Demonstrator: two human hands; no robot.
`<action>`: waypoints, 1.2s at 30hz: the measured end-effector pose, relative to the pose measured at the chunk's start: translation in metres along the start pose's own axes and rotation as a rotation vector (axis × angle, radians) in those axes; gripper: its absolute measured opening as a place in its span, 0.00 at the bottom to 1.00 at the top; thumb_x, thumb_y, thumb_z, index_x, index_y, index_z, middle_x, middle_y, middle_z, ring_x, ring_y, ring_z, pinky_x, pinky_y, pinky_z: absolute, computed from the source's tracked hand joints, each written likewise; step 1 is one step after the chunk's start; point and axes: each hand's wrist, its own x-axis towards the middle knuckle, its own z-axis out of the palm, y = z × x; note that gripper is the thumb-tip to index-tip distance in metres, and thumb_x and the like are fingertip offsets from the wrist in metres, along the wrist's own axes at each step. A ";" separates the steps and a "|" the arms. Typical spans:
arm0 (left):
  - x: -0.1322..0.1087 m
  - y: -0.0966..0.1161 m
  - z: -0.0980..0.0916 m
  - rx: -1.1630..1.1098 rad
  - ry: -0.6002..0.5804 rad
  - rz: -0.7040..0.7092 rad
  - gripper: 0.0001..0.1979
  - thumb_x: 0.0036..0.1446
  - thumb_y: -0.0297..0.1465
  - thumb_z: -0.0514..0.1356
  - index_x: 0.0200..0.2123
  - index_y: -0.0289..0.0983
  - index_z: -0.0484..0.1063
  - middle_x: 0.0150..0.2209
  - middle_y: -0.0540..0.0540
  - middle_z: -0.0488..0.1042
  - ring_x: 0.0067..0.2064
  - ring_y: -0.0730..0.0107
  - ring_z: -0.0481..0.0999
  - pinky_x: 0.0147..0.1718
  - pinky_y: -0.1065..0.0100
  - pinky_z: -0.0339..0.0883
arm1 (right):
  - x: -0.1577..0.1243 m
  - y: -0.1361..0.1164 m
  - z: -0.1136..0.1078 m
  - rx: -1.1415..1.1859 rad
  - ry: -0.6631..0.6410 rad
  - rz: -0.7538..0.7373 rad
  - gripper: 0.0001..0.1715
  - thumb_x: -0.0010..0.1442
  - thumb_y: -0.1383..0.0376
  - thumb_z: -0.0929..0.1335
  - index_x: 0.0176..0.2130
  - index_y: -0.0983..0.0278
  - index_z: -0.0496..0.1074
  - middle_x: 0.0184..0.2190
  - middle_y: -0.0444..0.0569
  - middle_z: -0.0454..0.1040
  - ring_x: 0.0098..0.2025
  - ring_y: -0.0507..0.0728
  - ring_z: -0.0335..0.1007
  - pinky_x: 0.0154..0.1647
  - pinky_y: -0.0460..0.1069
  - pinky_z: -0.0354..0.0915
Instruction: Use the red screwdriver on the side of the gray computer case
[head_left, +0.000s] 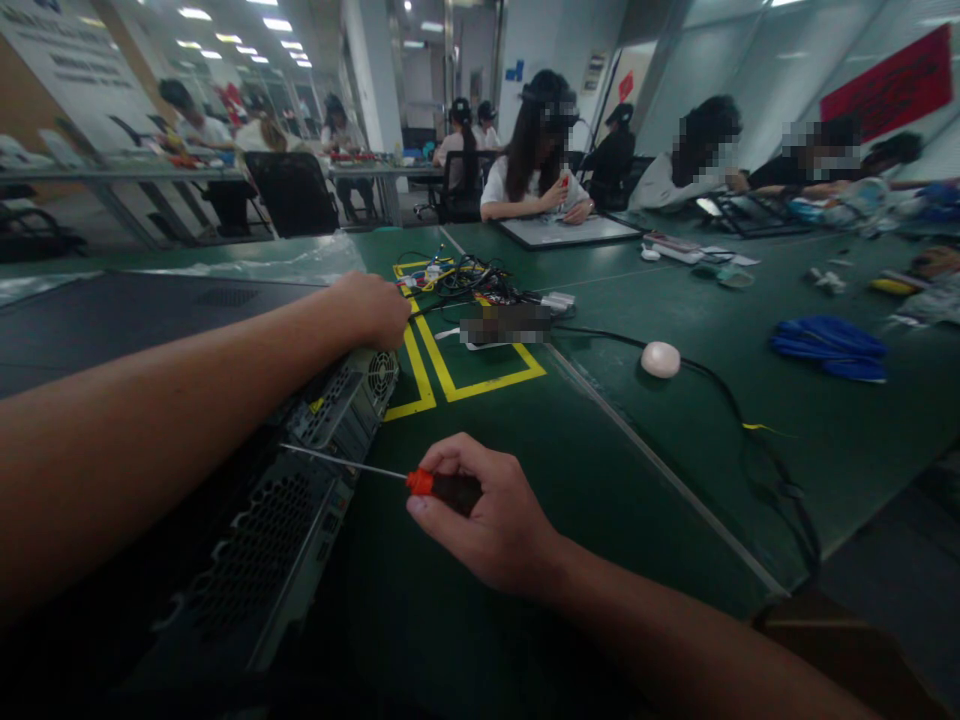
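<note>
A dark computer case [247,540] lies flat on the green table [570,440], its perforated rear panel with a small fan [381,372] facing me. My left hand [371,308] rests curled over the case's far top corner, gripping its edge. My right hand [487,515] is closed round a screwdriver [420,480] with a black and orange handle. Its thin shaft points left, and the tip touches the rear panel near the middle.
A tangle of cables [469,278] lies beyond yellow floor-tape markings [457,375]. A white round device [660,359] with a black cord sits to the right, blue gloves [829,345] farther right. Several other people work at tables behind. The table edge drops off at lower right.
</note>
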 end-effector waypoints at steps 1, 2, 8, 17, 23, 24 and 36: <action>-0.001 0.000 -0.001 0.009 -0.003 0.005 0.25 0.60 0.36 0.62 0.58 0.46 0.88 0.54 0.33 0.88 0.62 0.37 0.82 0.58 0.47 0.76 | 0.000 0.000 0.000 0.002 0.001 -0.005 0.08 0.64 0.63 0.76 0.41 0.61 0.74 0.29 0.40 0.74 0.28 0.51 0.68 0.31 0.47 0.64; -0.001 0.001 -0.001 0.015 -0.004 0.008 0.25 0.60 0.36 0.61 0.58 0.45 0.88 0.54 0.32 0.88 0.61 0.37 0.82 0.58 0.47 0.76 | 0.000 0.000 0.000 0.004 0.003 -0.012 0.08 0.64 0.63 0.76 0.41 0.61 0.74 0.28 0.40 0.74 0.28 0.51 0.68 0.31 0.47 0.63; -0.002 0.000 -0.002 0.001 -0.007 0.010 0.24 0.60 0.36 0.61 0.57 0.47 0.88 0.53 0.35 0.88 0.63 0.39 0.81 0.59 0.49 0.75 | 0.001 0.000 0.000 0.009 -0.001 0.006 0.08 0.64 0.62 0.75 0.41 0.60 0.74 0.29 0.41 0.75 0.29 0.52 0.69 0.31 0.48 0.64; -0.002 0.000 -0.002 -0.038 0.015 -0.011 0.26 0.58 0.36 0.63 0.58 0.44 0.87 0.54 0.33 0.88 0.61 0.36 0.82 0.59 0.48 0.75 | 0.001 0.002 0.001 0.010 -0.001 -0.005 0.09 0.64 0.62 0.76 0.41 0.60 0.74 0.28 0.40 0.73 0.28 0.52 0.68 0.31 0.48 0.64; -0.001 0.002 -0.002 0.038 -0.005 -0.012 0.27 0.59 0.36 0.60 0.59 0.44 0.87 0.55 0.34 0.88 0.61 0.39 0.82 0.57 0.50 0.76 | 0.001 0.001 0.001 0.014 0.000 0.002 0.09 0.64 0.62 0.75 0.42 0.60 0.74 0.28 0.39 0.73 0.27 0.51 0.68 0.30 0.48 0.63; -0.001 0.002 -0.002 0.038 -0.011 -0.011 0.27 0.59 0.36 0.60 0.59 0.45 0.87 0.55 0.34 0.88 0.62 0.39 0.82 0.57 0.51 0.76 | 0.001 0.001 0.000 0.017 -0.003 0.004 0.09 0.64 0.62 0.75 0.42 0.60 0.74 0.28 0.39 0.73 0.27 0.51 0.68 0.30 0.48 0.63; -0.005 0.004 -0.005 0.076 -0.031 0.009 0.30 0.60 0.35 0.57 0.62 0.38 0.85 0.57 0.27 0.86 0.60 0.33 0.83 0.56 0.44 0.76 | 0.000 0.002 0.001 0.032 0.003 -0.023 0.08 0.65 0.63 0.76 0.42 0.61 0.74 0.29 0.40 0.74 0.28 0.51 0.68 0.31 0.48 0.64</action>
